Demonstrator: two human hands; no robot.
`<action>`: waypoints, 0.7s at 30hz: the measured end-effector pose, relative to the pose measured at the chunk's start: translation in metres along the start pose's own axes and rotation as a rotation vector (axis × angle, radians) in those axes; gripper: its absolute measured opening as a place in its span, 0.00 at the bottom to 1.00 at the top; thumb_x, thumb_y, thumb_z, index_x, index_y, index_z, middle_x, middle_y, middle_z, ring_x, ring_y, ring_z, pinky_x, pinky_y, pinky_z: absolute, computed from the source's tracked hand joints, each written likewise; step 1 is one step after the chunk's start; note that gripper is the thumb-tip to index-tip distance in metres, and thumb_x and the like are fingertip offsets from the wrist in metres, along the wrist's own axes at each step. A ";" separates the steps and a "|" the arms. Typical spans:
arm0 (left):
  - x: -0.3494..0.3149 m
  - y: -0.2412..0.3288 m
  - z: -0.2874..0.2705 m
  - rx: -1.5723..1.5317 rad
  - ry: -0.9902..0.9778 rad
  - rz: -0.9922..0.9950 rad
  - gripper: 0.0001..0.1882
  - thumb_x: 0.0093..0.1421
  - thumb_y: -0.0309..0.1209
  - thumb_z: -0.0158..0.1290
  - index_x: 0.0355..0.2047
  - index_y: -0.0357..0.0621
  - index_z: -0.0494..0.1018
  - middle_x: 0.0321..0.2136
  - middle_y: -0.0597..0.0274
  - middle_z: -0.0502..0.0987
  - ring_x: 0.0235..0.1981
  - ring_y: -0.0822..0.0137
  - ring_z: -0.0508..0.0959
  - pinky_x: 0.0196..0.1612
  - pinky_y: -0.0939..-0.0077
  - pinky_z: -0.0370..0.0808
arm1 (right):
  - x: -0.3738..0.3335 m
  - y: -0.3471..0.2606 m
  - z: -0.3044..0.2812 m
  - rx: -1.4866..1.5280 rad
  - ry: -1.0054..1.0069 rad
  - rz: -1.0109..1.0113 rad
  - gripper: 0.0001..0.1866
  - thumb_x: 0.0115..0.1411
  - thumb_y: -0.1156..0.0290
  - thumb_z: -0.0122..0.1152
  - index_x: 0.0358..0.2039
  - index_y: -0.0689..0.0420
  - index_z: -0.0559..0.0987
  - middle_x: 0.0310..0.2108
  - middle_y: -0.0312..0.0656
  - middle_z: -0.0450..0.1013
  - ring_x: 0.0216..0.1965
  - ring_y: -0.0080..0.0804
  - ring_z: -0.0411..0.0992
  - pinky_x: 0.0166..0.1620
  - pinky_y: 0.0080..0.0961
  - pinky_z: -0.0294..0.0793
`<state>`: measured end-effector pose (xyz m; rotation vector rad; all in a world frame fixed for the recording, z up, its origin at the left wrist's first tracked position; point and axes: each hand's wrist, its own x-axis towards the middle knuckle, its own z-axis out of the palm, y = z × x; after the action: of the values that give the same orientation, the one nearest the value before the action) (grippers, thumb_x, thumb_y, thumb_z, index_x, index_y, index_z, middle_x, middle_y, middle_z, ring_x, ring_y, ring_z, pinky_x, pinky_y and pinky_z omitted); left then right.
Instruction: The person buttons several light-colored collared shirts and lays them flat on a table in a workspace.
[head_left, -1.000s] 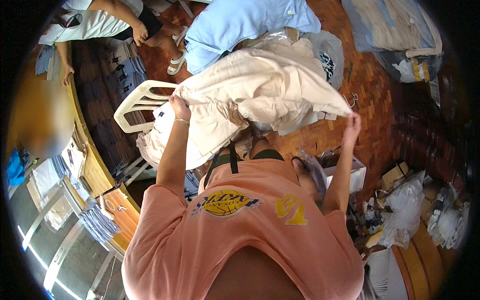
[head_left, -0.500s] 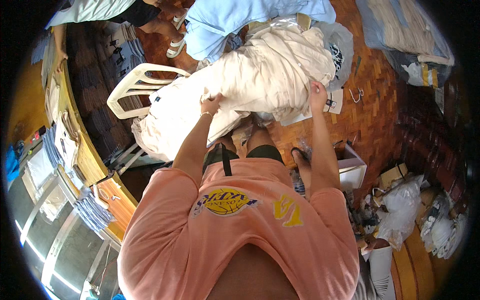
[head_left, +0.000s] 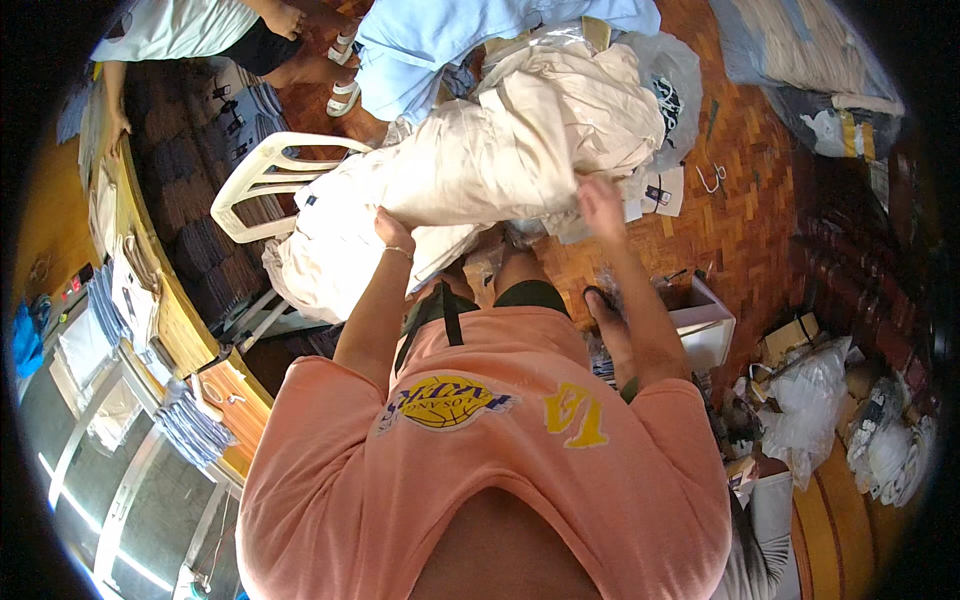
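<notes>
A long cream garment (head_left: pixel 500 170) lies bunched and partly spread over a heap in front of me. My left hand (head_left: pixel 393 230) is closed on its near edge, left of the middle, with the thumb on top and the fingers under the cloth. At the garment's right end my right hand (head_left: pixel 602 208), slightly blurred, grips a lifted edge. More cream cloth (head_left: pixel 335 260) spreads to the left below a white plastic chair (head_left: pixel 250 190), and the heap continues to the right behind the right hand.
Light-blue cloth (head_left: pixel 420 50) lies beyond the heap, beside clear plastic bags (head_left: pixel 675 110). Another person's sandalled feet (head_left: pixel 343 98) are at the far left. A wooden table (head_left: pixel 170 300) with folded clothes runs along the left. A white box (head_left: pixel 705 325) stands at right on the parquet floor (head_left: pixel 740 190).
My right hand has moved left and nearer, drawing the garment's right edge inward. My left hand has shifted slightly left and toward me along the near edge.
</notes>
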<state>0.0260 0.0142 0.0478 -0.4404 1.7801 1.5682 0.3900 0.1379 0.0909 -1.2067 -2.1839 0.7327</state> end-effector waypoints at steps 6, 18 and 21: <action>0.005 0.027 -0.034 0.696 -0.203 -0.122 0.18 0.56 0.43 0.45 0.31 0.37 0.68 0.20 0.63 0.72 0.20 0.69 0.69 0.26 0.74 0.67 | -0.037 0.017 0.082 0.652 0.080 1.005 0.09 0.48 0.68 0.57 0.28 0.59 0.72 0.30 0.38 0.70 0.30 0.28 0.67 0.35 0.24 0.65; -0.039 0.144 0.019 -0.187 -0.338 0.272 0.15 0.60 0.36 0.34 0.39 0.38 0.63 0.37 0.56 0.70 0.38 0.63 0.72 0.42 0.69 0.70 | 0.077 -0.073 -0.121 0.596 0.255 0.528 0.07 0.48 0.72 0.60 0.28 0.61 0.76 0.24 0.32 0.71 0.26 0.16 0.64 0.31 0.14 0.63; -0.024 0.134 0.013 -0.242 -0.424 0.055 0.17 0.59 0.38 0.35 0.43 0.40 0.63 0.41 0.57 0.70 0.43 0.61 0.70 0.46 0.65 0.67 | 0.053 -0.031 -0.104 0.594 0.156 0.495 0.07 0.48 0.73 0.59 0.28 0.61 0.76 0.23 0.31 0.71 0.25 0.16 0.63 0.31 0.14 0.62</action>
<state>-0.0435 0.0499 0.1600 -0.1529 1.2977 1.7707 0.4179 0.1908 0.1962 -1.4131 -1.3845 1.3207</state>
